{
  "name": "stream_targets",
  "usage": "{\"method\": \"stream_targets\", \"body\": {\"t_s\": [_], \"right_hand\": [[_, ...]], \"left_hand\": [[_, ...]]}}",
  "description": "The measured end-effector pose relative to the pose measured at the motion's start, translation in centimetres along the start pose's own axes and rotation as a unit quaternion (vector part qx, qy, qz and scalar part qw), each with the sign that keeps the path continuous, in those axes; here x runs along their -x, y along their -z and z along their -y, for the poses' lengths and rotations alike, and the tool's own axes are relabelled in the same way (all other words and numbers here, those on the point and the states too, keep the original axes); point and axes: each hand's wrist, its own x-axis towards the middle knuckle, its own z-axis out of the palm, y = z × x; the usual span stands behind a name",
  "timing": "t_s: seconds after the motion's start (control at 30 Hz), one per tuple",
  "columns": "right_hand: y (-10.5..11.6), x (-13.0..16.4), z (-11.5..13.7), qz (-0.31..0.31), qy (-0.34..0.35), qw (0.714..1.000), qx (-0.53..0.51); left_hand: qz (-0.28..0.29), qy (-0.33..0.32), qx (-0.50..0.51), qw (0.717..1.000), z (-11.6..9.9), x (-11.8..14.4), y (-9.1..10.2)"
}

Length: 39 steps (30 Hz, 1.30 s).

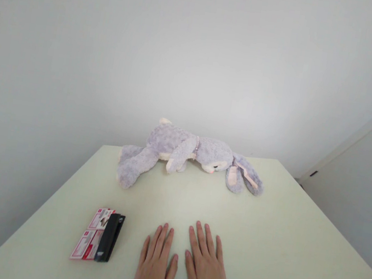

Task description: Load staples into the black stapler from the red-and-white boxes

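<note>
A lilac-grey plush rabbit [184,153] with pale pink inner ears lies on a pale green table [278,246]; the black stapler [110,237] adjoins red-and-white staple boxes [92,234]

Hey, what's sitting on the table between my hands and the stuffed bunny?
Nothing: the head view shows only bare table between both flat hands, left hand, right hand, and the plush bunny.

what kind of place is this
Probably a room at home: a plain pale table against a bare white wall, with a plush bunny and a stapler on it.
</note>
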Motion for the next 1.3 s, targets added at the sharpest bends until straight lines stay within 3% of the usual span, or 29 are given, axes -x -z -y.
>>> {"method": "stream_targets", "body": {"t_s": [1.3], "right_hand": [[0.28,-0.01,0.07,0.005,-0.001,1.0,0.003]], "left_hand": [[0.011,0.007,0.011,1.0,-0.16,-0.02,0.5]]}}
